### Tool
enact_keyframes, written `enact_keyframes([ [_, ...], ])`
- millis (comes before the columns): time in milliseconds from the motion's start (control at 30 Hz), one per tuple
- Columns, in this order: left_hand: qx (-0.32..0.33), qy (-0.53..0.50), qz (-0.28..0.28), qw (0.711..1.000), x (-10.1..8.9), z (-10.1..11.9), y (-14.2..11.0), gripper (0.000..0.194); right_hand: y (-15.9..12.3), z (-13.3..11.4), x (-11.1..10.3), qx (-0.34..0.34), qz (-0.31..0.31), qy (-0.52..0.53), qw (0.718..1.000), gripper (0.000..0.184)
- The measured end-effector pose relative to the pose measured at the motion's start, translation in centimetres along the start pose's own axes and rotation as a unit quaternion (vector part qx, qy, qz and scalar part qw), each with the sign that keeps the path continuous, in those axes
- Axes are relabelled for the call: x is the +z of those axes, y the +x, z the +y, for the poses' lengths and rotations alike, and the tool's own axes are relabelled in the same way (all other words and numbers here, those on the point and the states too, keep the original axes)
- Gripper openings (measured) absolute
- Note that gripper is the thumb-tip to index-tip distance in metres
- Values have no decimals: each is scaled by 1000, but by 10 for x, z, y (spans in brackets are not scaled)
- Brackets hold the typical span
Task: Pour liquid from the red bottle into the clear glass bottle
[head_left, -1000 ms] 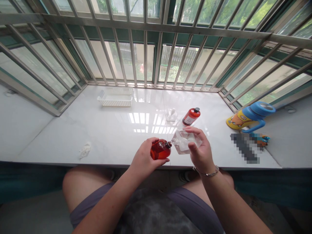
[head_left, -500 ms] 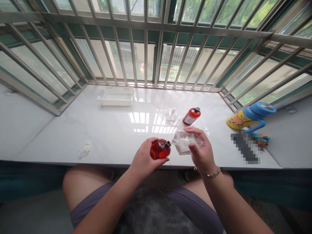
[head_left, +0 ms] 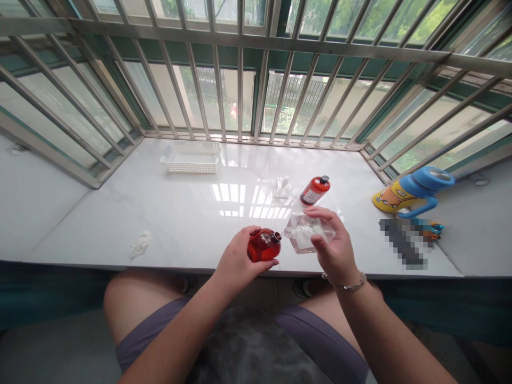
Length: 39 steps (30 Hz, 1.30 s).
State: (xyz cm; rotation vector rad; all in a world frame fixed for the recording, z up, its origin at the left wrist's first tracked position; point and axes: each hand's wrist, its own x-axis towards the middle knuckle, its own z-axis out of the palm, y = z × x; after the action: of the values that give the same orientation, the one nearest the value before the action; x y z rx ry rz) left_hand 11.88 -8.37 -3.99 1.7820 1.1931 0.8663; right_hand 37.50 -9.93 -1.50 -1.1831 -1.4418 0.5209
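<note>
My left hand (head_left: 242, 256) is wrapped round a red translucent bottle (head_left: 262, 246), whose dark open neck tilts up to the right. In my right hand (head_left: 335, 248) is a clear angular bottle (head_left: 306, 233), tipped so that its neck points left at the red bottle's mouth. The two mouths almost meet; whether they touch I cannot tell. A second red bottle (head_left: 314, 191) with a black cap and a pale label stands just beyond my right hand. Left of it is a small clear-and-white item (head_left: 283, 187), perhaps a cap or pump top.
A white perforated basket (head_left: 192, 166) sits at the back left of the white counter (head_left: 96, 213). Crumpled tissue (head_left: 140, 244) lies near the front left. At the right are a blue-and-yellow flask (head_left: 412, 189) and a blurred-out dark item (head_left: 402, 242). Metal window bars (head_left: 240, 96) border the back.
Both hands keep the two bottles mouth to mouth. My right hand and the clear bottle have shifted very slightly to the right; little else differs.
</note>
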Motion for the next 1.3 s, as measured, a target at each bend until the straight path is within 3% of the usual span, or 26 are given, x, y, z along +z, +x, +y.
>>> enact_keyframes([
  [1300,-5,-15,-17,1000,3,-5,-3,78,2,-7,-8,-28,-53,-28,998,50],
])
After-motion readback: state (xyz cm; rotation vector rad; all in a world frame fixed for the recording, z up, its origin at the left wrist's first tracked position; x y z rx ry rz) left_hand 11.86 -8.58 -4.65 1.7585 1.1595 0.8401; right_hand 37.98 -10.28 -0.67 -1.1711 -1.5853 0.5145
